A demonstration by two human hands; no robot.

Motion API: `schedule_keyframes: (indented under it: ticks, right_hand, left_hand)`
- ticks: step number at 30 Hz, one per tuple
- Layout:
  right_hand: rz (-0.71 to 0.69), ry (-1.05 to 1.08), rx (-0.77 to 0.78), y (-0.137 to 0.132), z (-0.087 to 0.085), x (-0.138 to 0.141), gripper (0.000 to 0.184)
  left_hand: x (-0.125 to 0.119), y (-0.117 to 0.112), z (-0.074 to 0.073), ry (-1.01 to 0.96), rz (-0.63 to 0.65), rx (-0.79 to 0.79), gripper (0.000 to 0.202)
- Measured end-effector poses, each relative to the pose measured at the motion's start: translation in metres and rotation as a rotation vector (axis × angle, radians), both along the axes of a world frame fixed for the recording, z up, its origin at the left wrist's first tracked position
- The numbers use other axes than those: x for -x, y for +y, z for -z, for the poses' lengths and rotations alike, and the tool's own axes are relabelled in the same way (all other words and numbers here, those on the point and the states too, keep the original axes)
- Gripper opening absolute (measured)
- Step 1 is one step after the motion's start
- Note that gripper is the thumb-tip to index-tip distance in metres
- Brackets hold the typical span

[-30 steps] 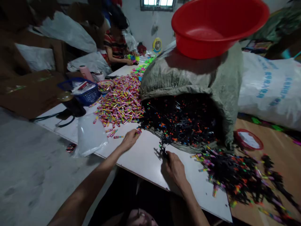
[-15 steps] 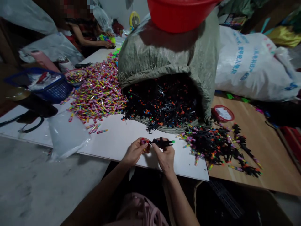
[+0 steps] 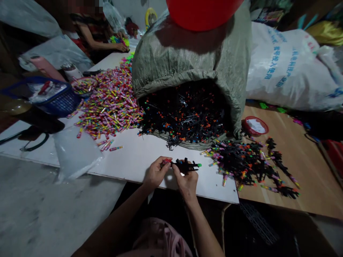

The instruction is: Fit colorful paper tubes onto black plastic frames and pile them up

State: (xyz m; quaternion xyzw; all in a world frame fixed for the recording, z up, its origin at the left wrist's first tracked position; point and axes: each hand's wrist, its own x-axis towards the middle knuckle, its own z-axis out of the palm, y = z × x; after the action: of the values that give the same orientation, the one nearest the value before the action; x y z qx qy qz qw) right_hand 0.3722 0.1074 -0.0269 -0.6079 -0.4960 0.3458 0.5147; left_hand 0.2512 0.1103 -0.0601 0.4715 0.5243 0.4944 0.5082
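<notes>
My left hand (image 3: 155, 173) pinches a small pink tube (image 3: 166, 161) near the front edge of the white board (image 3: 134, 160). My right hand (image 3: 186, 182) grips a black plastic piece with a green tip (image 3: 187, 165) and holds it against the tube. Both hands meet just above the board. A heap of coloured tubes (image 3: 109, 103) lies to the left. Behind my hands, black pieces with coloured tips spill out of a grey woven sack (image 3: 187, 71).
More black pieces (image 3: 249, 164) lie on the wooden table at the right. A red basin (image 3: 200, 14) sits on the sack. A blue basket (image 3: 53, 96) and a clear plastic bag (image 3: 75, 153) are at the left. Another person (image 3: 91, 32) works at the far end.
A second ago my hands were apart, each reaching into a pile. They have come together at the board's front edge, each holding a part. The view dropped lower.
</notes>
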Motion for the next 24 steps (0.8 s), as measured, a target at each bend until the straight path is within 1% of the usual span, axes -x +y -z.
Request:
schedule_keyframes:
  ticks: [2, 4, 6, 7, 8, 9, 10, 11, 12, 13, 14, 15, 16, 17, 18, 20, 21, 22, 23, 24]
  right_hand:
    - [0.034, 0.012, 0.031, -0.003, 0.0, 0.005, 0.023]
    - [0.045, 0.055, 0.088, -0.005, 0.003, 0.011, 0.023]
    - [0.021, 0.092, 0.144, -0.003, 0.008, 0.008, 0.026]
    - [0.003, 0.094, 0.167, -0.001, 0.01, 0.0, 0.028]
    - [-0.008, 0.078, 0.182, 0.002, 0.011, -0.013, 0.031]
    - [0.006, 0.045, 0.185, 0.005, 0.01, -0.032, 0.034]
    - [0.048, -0.015, 0.177, 0.009, 0.007, -0.056, 0.037]
    - [0.119, -0.104, 0.16, 0.012, 0.001, -0.083, 0.04]
    - [0.236, -0.216, 0.128, 0.015, -0.006, -0.11, 0.041]
    - [0.347, -0.389, 0.106, 0.019, -0.014, -0.134, 0.041]
    - [0.44, -0.584, 0.103, 0.023, -0.021, -0.151, 0.041]
    - [0.501, -0.742, 0.075, 0.028, -0.026, -0.159, 0.04]
    - [0.484, -0.868, 0.037, 0.035, -0.028, -0.156, 0.038]
    - [0.397, -0.952, -0.014, 0.044, -0.026, -0.144, 0.035]
    - [0.253, -0.989, -0.075, 0.055, -0.02, -0.123, 0.031]
    - [-0.106, -1.019, -0.157, 0.078, -0.001, -0.07, 0.037]
    - [-0.213, -1.041, -0.161, 0.088, 0.009, -0.045, 0.039]
    - [-0.278, -1.051, -0.162, 0.097, 0.02, -0.023, 0.039]
    - [-0.323, -1.047, -0.172, 0.102, 0.029, -0.008, 0.039]
    - [-0.345, -1.036, -0.187, 0.105, 0.036, 0.001, 0.037]
  left_hand:
    - [-0.002, -0.006, -0.001, 0.162, -0.009, -0.117, 0.025]
    - [-0.006, -0.012, 0.0, 0.269, 0.023, -0.195, 0.024]
    - [-0.01, -0.017, 0.003, 0.324, 0.074, -0.206, 0.025]
    - [-0.011, -0.018, 0.004, 0.332, 0.103, -0.198, 0.026]
    - [-0.011, -0.018, 0.005, 0.331, 0.132, -0.188, 0.026]
    - [-0.01, -0.017, 0.007, 0.321, 0.152, -0.174, 0.027]
    - [-0.007, -0.015, 0.008, 0.299, 0.151, -0.15, 0.027]
    - [-0.003, -0.012, 0.01, 0.265, 0.125, -0.107, 0.028]
    - [0.001, -0.009, 0.011, 0.221, 0.079, -0.043, 0.029]
    - [0.006, -0.005, 0.012, 0.169, 0.025, 0.037, 0.03]
    - [0.009, -0.001, 0.013, 0.116, -0.023, 0.119, 0.031]
    - [0.01, 0.001, 0.014, 0.065, -0.055, 0.187, 0.032]
    - [0.01, 0.003, 0.013, 0.017, -0.065, 0.237, 0.034]
    - [0.008, 0.005, 0.012, -0.027, -0.057, 0.269, 0.035]
    - [0.005, 0.005, 0.011, -0.065, -0.046, 0.291, 0.036]
    - [-0.002, 0.005, 0.007, -0.127, -0.044, 0.332, 0.037]
    - [-0.003, 0.006, 0.006, -0.15, -0.062, 0.355, 0.037]
    - [-0.003, 0.007, 0.005, -0.162, -0.095, 0.374, 0.037]
    - [-0.001, 0.01, 0.005, -0.164, -0.134, 0.377, 0.037]
    - [0.002, 0.013, 0.006, -0.155, -0.171, 0.361, 0.037]
